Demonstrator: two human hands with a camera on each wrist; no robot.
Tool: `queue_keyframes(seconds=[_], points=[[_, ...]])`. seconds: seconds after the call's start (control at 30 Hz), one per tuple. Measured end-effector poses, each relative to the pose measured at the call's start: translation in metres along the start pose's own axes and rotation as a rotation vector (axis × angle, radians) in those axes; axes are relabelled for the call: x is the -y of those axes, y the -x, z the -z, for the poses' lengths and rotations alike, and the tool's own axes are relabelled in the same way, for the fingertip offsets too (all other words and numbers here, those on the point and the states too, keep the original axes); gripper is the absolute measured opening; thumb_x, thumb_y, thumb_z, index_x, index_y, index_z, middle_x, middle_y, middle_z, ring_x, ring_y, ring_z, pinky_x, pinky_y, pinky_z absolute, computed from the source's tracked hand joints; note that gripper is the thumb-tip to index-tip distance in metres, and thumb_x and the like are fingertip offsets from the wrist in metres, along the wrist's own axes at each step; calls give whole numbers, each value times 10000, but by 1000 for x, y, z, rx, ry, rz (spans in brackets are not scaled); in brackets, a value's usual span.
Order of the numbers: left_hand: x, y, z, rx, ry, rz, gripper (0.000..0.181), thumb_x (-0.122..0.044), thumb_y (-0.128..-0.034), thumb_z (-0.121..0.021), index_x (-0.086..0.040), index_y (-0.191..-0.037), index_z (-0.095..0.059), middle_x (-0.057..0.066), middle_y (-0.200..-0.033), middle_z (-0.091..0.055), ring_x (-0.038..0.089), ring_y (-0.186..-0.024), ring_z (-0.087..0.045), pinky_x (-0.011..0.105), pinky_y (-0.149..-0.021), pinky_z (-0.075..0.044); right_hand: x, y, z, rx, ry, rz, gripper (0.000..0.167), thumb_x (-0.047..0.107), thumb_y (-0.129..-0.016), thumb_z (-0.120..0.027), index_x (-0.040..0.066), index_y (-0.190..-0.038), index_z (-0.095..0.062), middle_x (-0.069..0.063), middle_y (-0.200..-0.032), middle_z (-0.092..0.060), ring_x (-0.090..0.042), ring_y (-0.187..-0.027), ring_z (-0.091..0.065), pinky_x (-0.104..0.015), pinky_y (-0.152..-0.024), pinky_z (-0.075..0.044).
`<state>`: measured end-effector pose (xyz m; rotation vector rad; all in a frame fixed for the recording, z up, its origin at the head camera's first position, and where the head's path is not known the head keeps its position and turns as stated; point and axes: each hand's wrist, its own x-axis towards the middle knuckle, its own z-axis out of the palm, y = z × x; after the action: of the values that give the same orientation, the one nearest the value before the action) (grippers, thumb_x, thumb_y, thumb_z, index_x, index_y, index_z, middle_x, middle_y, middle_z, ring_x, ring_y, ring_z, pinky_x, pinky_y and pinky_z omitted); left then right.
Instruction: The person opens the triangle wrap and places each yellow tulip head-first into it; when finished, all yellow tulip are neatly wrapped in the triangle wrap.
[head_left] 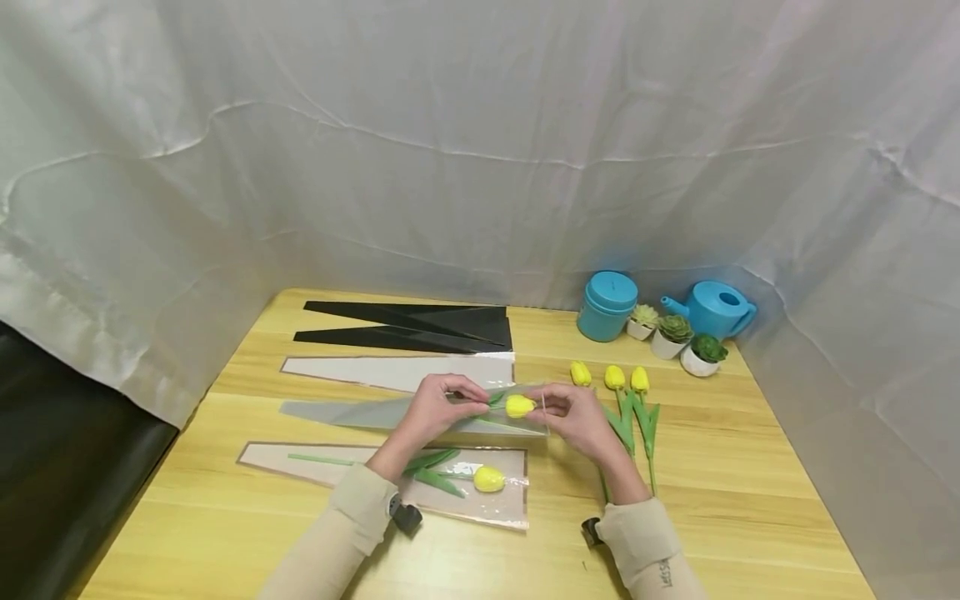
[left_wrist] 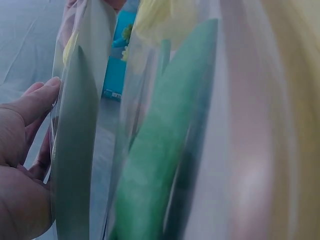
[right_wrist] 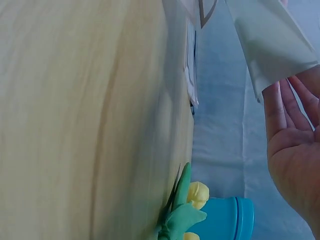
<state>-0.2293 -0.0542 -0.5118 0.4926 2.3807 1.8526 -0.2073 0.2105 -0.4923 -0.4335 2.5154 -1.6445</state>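
Note:
A grey, tapered flower sleeve [head_left: 330, 413] is raised off the table between the two hands. A yellow tulip [head_left: 519, 406] lies in its wide end, its green leaf [left_wrist: 77, 125] showing through the film in the left wrist view. My left hand [head_left: 441, 407] pinches the sleeve and tulip just below the bloom. At the wide mouth, my right hand [head_left: 579, 418] holds the sleeve's edge beside the bloom; its fingers [right_wrist: 275, 107] reach behind the film in the right wrist view. Nearer me, another yellow tulip [head_left: 489, 478] lies in a pink-edged clear sleeve [head_left: 510, 510].
Beyond lie a white sleeve [head_left: 360, 369] and black sleeves [head_left: 450, 317]. Three loose yellow tulips [head_left: 615, 377] lie to the right. At the back right stand a blue canister [head_left: 609, 304], small potted succulents [head_left: 673, 336] and a blue watering can [head_left: 712, 308].

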Motion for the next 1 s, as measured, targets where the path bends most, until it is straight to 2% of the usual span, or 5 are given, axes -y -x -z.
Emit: queue_keyframes(seconds=[0.2, 0.5, 0.77, 1.0], points=[[-9, 2, 2, 7, -2, -4, 157, -33, -831, -852, -12, -978, -802, 99, -949, -795, 144, -912, -705, 237, -843, -551, 1, -1, -2, 7, 2, -5, 328, 102, -880, -831, 30, -1191, -755, -198, -1192, -739, -263, -986, -765, -243, -779, -620], [3, -1, 2, 10, 3, -20, 170, -114, -832, -873, -78, -989, -818, 70, -977, -800, 155, -940, -708, 235, -845, -546, 5, -2, -3, 1, 28, -44, 316, 111, -863, -849, 114, -1171, -781, -126, -1147, -760, -197, -949, -760, -254, -754, -623], [6, 0, 5, 28, 19, -37, 166, -169, -823, -888, -131, -973, -826, 35, -962, -800, 144, -926, -720, 255, -856, -567, 2, -4, -4, 1, 101, -17, 300, 152, -867, -853, 164, -1161, -792, -49, -1097, -768, -158, -924, -704, -242, -777, -605], [11, 0, 9, 22, -25, -58, 142, -157, -829, -882, -159, -960, -827, -13, -957, -798, 129, -913, -724, 261, -863, -565, 0, -2, -4, 23, 48, -12, 305, 103, -875, -835, 88, -1173, -769, -129, -1187, -747, -207, -970, -744, -262, -788, -624]])
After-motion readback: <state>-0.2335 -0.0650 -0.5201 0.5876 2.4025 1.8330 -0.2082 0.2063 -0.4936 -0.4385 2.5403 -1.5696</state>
